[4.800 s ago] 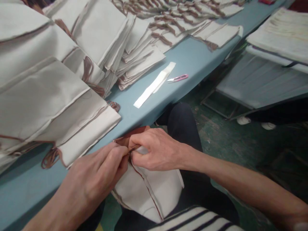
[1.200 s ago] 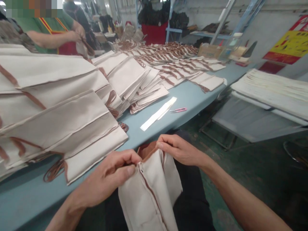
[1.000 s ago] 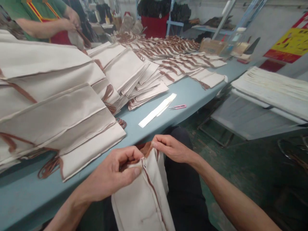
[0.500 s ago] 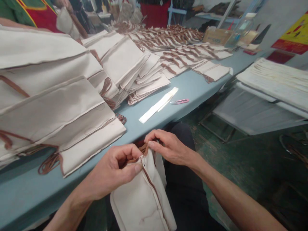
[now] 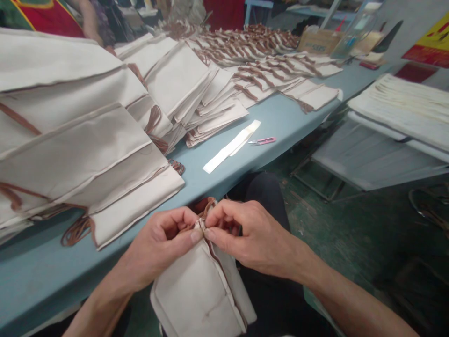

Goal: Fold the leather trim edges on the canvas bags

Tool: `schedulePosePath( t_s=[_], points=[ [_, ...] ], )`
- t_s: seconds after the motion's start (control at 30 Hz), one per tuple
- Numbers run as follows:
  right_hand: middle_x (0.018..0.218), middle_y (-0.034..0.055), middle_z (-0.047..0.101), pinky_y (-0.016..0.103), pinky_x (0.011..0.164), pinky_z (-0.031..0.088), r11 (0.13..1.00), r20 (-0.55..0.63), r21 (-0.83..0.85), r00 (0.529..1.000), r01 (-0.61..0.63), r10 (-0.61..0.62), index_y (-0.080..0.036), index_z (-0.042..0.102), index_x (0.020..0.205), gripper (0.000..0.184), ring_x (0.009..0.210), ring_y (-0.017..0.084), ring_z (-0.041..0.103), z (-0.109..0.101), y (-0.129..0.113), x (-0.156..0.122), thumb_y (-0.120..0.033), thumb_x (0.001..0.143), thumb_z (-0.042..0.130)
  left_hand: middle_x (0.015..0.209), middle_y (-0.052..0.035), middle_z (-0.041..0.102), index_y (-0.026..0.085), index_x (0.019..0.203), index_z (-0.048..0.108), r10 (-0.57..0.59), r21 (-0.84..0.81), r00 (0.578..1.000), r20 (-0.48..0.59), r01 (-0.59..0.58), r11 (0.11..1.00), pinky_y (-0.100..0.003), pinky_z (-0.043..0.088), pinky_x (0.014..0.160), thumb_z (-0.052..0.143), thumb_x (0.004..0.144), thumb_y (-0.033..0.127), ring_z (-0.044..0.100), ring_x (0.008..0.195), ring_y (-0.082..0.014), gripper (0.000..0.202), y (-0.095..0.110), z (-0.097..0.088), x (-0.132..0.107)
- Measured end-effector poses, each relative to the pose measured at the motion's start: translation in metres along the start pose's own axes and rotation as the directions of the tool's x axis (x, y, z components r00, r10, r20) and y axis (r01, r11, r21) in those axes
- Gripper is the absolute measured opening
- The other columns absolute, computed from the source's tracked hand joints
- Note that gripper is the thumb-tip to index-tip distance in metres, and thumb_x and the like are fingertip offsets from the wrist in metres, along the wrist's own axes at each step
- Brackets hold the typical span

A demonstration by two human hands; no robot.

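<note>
Over my lap hangs a cream fabric piece (image 5: 196,290) with brown edging running down its seam. My left hand (image 5: 164,243) pinches its top corner between thumb and forefinger. Close beside it, touching the same corner, my right hand (image 5: 245,229) pinches the fabric at the seam, its other fingers curled in. A brown strap (image 5: 206,204) shows behind the fingertips. What lies right under the fingertips is hidden.
On the blue table (image 5: 189,164) lie piled cream fabric pieces (image 5: 87,150), a white strip (image 5: 231,146) and pink thread snips (image 5: 264,141). A cardboard box (image 5: 317,41) stands farther back. A rack with stacked cloth (image 5: 407,107) is at right. Another person's arm (image 5: 89,18) shows at far left.
My right hand has moved left and down, from the strap onto the seam corner beside my left thumb. The fabric piece has shifted slightly left.
</note>
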State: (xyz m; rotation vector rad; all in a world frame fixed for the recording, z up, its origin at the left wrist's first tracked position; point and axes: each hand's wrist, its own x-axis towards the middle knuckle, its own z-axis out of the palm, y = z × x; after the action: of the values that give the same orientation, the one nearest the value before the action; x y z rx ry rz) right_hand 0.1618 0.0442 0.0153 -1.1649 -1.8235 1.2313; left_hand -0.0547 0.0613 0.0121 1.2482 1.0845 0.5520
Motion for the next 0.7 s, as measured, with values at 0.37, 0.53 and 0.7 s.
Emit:
schedulePosePath(
  t_s=[0.37, 0.53, 0.7],
  points=[
    [0.066, -0.0053, 0.064, 0.025, 0.060, 0.036, 0.986, 0.010, -0.164, 1.000, -0.001, 0.003, -0.022, 0.061, 0.081, 0.018, 0.059, 0.011, 0.058, 0.005, -0.007, -0.007, -0.016, 0.097, 0.067, 0.066, 0.0053, 0.057, 0.016, 0.076, 0.066, -0.053, -0.083, 0.995, -0.079, 0.047, 0.995, -0.014, 0.040, 0.049, 0.092, 0.077, 0.058, 0.045, 0.055, -0.0068, 0.050, -0.009, 0.004, -0.006],
    [0.068, -0.0054, 0.063, 0.025, 0.061, 0.035, 0.983, 0.060, -0.175, 0.997, 0.060, -0.050, -0.020, 0.063, 0.081, 0.019, 0.060, 0.010, 0.055, 0.001, -0.010, -0.006, -0.012, 0.097, 0.068, 0.067, 0.0051, 0.059, 0.017, 0.078, 0.067, -0.087, -0.131, 0.996, -0.036, 0.081, 0.988, -0.014, 0.042, 0.049, 0.092, 0.077, 0.064, 0.047, 0.055, -0.0070, 0.053, -0.010, 0.002, -0.011],
    [0.067, -0.0072, 0.059, 0.023, 0.060, 0.034, 0.994, 0.120, -0.079, 0.991, 0.071, -0.061, -0.019, 0.064, 0.079, 0.021, 0.059, 0.008, 0.052, -0.005, -0.007, -0.002, -0.010, 0.098, 0.069, 0.068, 0.0046, 0.062, 0.017, 0.081, 0.070, -0.095, -0.157, 0.995, 0.008, 0.095, 0.983, -0.014, 0.043, 0.050, 0.092, 0.079, 0.062, 0.049, 0.056, -0.0071, 0.050, -0.011, -0.002, -0.014]
  ],
)
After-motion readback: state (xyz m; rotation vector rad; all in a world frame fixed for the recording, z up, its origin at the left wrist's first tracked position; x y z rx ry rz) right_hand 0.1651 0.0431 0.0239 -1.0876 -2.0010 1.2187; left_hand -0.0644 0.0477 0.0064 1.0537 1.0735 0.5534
